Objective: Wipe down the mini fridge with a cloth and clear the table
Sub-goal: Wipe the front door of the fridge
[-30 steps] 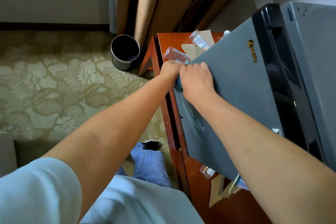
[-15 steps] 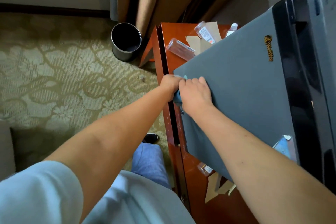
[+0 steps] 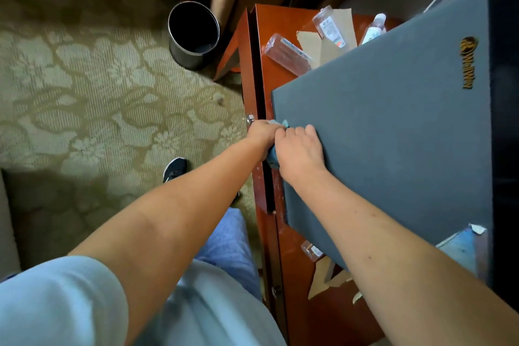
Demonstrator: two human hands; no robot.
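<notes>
A: what's changed in the last second?

B: both hands have slid the blue cloth [image 3: 273, 155] down the mini fridge [image 3: 393, 154] door's left edge. Left hand [image 3: 262, 135] clenches it, right hand [image 3: 300, 149] curls over (table [image 3: 278, 64] clutter beyond the fridge untouched).

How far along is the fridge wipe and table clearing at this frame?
Nothing looks finished. In hand: both hands, left hand and right hand, hold a blue cloth at the mini fridge door edge. Left: plastic bottles and cardboard scraps on the table.

Matt grey fridge [image 3: 393, 135]; glossy red wooden table [image 3: 280, 73]; metal bin [image 3: 193, 36].
</notes>
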